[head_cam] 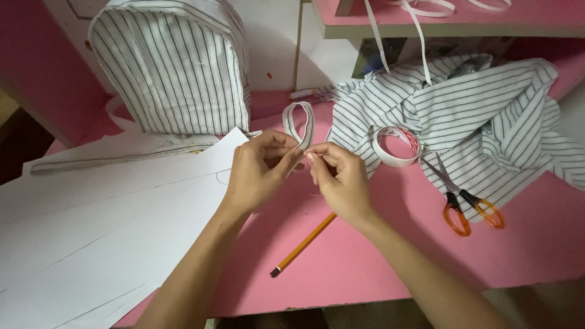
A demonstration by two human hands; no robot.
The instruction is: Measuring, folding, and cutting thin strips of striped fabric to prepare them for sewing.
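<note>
Clearly both hands' fingers point(308, 155) pinch shut on the striped fabric loop point(298, 122) above them; loosening could let its fold slip open.

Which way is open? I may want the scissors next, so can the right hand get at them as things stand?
Probably yes. The scissors lie open on the pink table beside the right hand, nothing between; but that hand is pinching the striped strap.

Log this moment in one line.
left hand: pinching striped fabric loop | right hand: pinching loop end | pencil, scissors, tape roll: untouched
</note>
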